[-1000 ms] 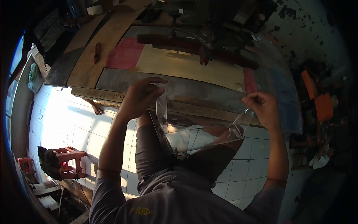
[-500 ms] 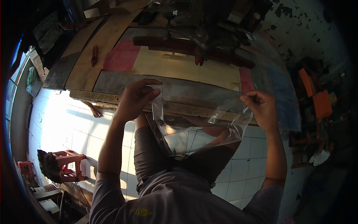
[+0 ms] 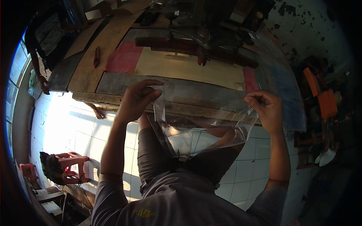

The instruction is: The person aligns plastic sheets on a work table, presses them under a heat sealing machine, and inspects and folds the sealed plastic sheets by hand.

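A clear plastic sheet (image 3: 203, 141) hangs between my two hands, over my lap and in front of the table edge. My left hand (image 3: 141, 98) pinches its upper left corner between thumb and fingers. At the upper right corner, my right hand (image 3: 266, 105) pinches the plastic, which is creased below the fingers. Beyond the hands, a cream panel (image 3: 188, 67) with red ends lies on the table (image 3: 124, 83), under a dark red bar (image 3: 196, 51) of a machine.
A red cutter (image 3: 97, 57) lies on a brown board at the left. Another person's hand (image 3: 43, 85) hangs by the table's left end. Red stools (image 3: 73, 165) stand on the floor at lower left. Orange pieces (image 3: 327, 105) are at the right, near bluish plastic sheeting (image 3: 288, 101).
Another person's arm and hand have come into view at the left edge of the table. My hands keep their pinch on the plastic sheet, which has shifted only slightly.
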Motion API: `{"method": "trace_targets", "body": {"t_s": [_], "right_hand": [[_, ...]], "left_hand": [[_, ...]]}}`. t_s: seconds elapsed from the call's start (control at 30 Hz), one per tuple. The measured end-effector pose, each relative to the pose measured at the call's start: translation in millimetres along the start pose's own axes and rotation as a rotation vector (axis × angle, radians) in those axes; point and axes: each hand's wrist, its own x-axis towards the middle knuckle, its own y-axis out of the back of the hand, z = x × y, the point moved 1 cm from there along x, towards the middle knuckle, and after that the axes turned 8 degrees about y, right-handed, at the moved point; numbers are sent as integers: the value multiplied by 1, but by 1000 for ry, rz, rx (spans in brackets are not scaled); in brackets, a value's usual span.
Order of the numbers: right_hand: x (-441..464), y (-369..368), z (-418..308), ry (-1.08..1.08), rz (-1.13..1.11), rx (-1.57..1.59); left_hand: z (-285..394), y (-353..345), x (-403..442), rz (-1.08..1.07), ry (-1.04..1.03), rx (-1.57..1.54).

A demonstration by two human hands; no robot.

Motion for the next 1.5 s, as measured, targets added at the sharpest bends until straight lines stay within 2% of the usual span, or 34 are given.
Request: {"method": "trace_targets", "body": {"t_s": [0.57, 0.67, 0.77, 1.0, 1.17, 1.5], "right_hand": [[1, 0, 1, -35, 30, 4], [2, -2, -6, -11, 79, 84], [3, 1, -1, 27, 47, 72], [4, 7, 11, -70, 33, 111], [7, 10, 24, -98, -1, 208], [12, 9, 45, -98, -62, 213]], "left_hand": [[2, 0, 0, 4, 5, 14], [4, 0, -1, 1, 3, 11], [3, 0, -1, 5, -2, 24], [6, -1, -1, 11, -6, 20], [13, -1, -1, 15, -33, 25], [18, -3, 4, 73, -19, 92]]}}
